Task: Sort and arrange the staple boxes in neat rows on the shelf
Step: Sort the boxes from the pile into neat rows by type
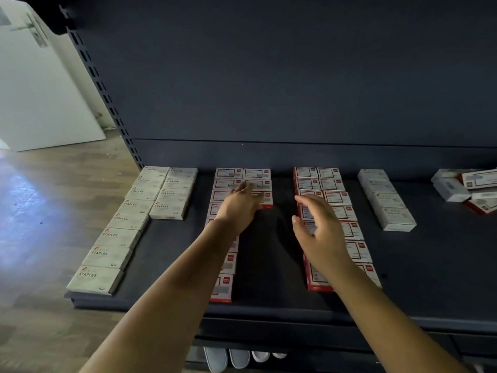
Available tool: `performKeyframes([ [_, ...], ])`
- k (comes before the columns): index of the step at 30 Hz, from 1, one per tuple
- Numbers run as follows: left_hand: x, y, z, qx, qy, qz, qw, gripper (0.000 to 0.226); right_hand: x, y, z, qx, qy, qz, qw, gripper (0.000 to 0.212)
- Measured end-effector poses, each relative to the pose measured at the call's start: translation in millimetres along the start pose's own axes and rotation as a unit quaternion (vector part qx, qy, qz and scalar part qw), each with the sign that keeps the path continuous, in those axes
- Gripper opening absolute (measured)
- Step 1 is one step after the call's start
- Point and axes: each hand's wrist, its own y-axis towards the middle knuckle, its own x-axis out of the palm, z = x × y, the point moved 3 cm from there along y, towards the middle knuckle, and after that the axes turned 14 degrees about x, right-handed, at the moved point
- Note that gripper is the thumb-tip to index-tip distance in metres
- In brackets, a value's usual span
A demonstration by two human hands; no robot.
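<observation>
On the dark shelf [269, 238] staple boxes lie in rows running front to back. Cream boxes marked STAPLES [118, 235] fill two rows at the left. Red-and-white boxes form a double row left of centre [243, 175] and another right of centre [333, 196]. My left hand [239, 205] lies flat on the third box of the shorter row, fingers spread and resting on it. My right hand [320, 232] hovers open over the right red-and-white rows, holding nothing. A single row of grey-white boxes [387, 200] stands further right.
A loose heap of mixed boxes [468, 188] lies at the far right of the shelf. The shelf's back panel [295, 76] rises behind the rows. A perforated upright [102, 87] marks the left end, with wooden floor [40, 211] beyond. Shoe tips [236, 358] show below.
</observation>
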Motion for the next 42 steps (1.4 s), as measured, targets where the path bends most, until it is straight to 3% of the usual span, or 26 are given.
performKeyframes([
  [9, -15.2, -1.2, 22.6, -0.046, -0.006, -0.017, 0.999, 0.043, -15.0, 0.6, 21.6, 0.013, -0.037, -0.026, 0.999, 0.039],
  [12, -28.4, -7.0, 69.6, -0.004, -0.007, 0.012, 1.0, 0.058, -26.7, -0.6, 36.2, 0.011, -0.071, -0.021, 0.997, 0.04],
  [15, -33.1, -11.7, 124.0, 0.057, -0.003, 0.055, 0.997, 0.057, -44.7, -1.2, 60.9, 0.045, -0.107, -0.013, 0.993, 0.041],
  [22, -14.3, 4.6, 209.2, 0.11, 0.015, 0.141, 0.984, 0.052, -109.7, 1.5, 118.3, 0.098, -0.105, 0.003, 0.99, 0.039],
  [26, -1.1, 26.0, 255.5, 0.098, 0.019, 0.163, 0.982, 0.048, -145.5, 3.1, 153.5, 0.089, -0.112, -0.001, 0.99, 0.038],
  [38, 60.8, 95.7, 364.3, 0.082, 0.018, 0.125, 0.988, 0.048, -250.6, 8.6, 247.5, 0.018, -0.078, 0.021, 0.997, 0.034],
  [42, 76.0, 117.6, 396.5, 0.104, -0.003, 0.123, 0.987, 0.046, -293.7, 6.8, 262.0, -0.01, -0.072, 0.078, 0.994, 0.025],
])
